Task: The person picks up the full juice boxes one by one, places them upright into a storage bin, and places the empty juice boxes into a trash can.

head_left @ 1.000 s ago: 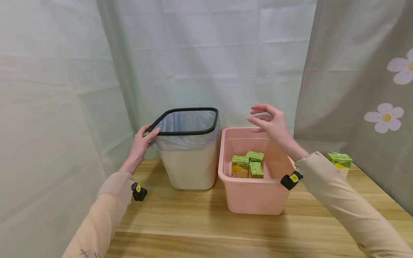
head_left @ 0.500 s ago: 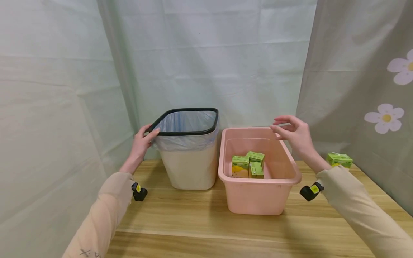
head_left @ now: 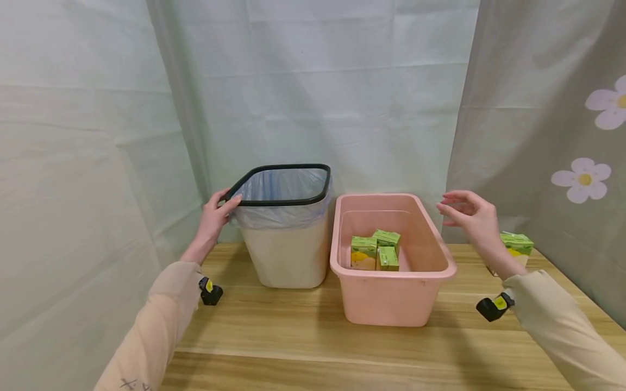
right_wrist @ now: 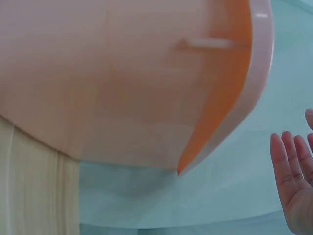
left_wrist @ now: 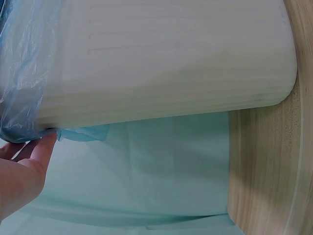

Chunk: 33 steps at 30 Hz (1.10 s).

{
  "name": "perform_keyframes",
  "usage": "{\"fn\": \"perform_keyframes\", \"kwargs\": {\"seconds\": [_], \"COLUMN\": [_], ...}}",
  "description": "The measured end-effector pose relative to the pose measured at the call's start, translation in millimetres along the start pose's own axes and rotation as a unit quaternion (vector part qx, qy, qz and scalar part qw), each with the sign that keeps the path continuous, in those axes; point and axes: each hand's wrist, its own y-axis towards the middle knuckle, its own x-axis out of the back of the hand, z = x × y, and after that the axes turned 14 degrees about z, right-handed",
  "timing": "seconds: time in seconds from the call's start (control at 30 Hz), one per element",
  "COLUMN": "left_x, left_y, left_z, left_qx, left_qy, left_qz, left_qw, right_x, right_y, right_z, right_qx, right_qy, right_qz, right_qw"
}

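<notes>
At the left, my left hand (head_left: pixel 213 218) grips the black rim (head_left: pixel 279 202) of a white trash can (head_left: pixel 288 255) lined with a thin bluish bag (head_left: pixel 283 217). In the left wrist view, fingers (left_wrist: pixel 44 149) press up under the bag's edge. My right hand (head_left: pixel 471 217) hovers just right of a pink plastic bin (head_left: pixel 391 298), fingers loosely bent and holding nothing. The right wrist view puts that hand (right_wrist: pixel 296 183) apart from the bin's wall (right_wrist: pixel 122 88). Several green drink cartons (head_left: pixel 364 252) sit on the bin's floor. Another green carton (head_left: pixel 517 245) stands behind my right forearm, partly hidden.
Everything stands on a wood-grain table (head_left: pixel 274 336). Pale curtains (head_left: pixel 318 81) hang close behind and at the left, and a grey one with white flowers (head_left: pixel 582 179) closes off the right. Trash can and pink bin stand side by side with a narrow gap.
My right hand has moved right and slightly down, from above the pink bin to beyond its right rim. The left hand keeps its grip on the trash can's rim.
</notes>
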Motion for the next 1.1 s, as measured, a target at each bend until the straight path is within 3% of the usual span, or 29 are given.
{"fn": "perform_keyframes", "kwargs": {"seconds": [0.1, 0.4, 0.7, 0.93, 1.1], "left_x": [-4.3, -4.2, 6.2, 6.1, 6.1], "left_y": [-7.0, -5.8, 8.8, 9.0, 8.9], "left_z": [-11.1, -9.2, 14.4, 15.9, 15.6], "left_qx": [0.004, 0.006, 0.004, 0.000, 0.002], "left_qy": [-0.004, -0.004, -0.008, -0.002, 0.001], "left_qz": [0.003, 0.005, -0.002, -0.002, -0.002], "left_qw": [1.0000, 1.0000, 1.0000, 1.0000, 1.0000], "right_x": [3.5, 17.3, 33.1, 46.7, 56.0], "right_y": [-5.8, -21.8, -41.4, -55.7, -64.2], "right_z": [-3.6, -19.4, -32.5, -53.0, -66.6], "right_qx": [-0.004, -0.024, -0.058, -0.108, -0.153], "right_qy": [-0.001, -0.027, -0.020, -0.022, -0.077], "right_qz": [-0.011, -0.039, -0.070, -0.115, -0.136], "right_qw": [1.000, 0.999, 0.996, 0.987, 0.976]}}
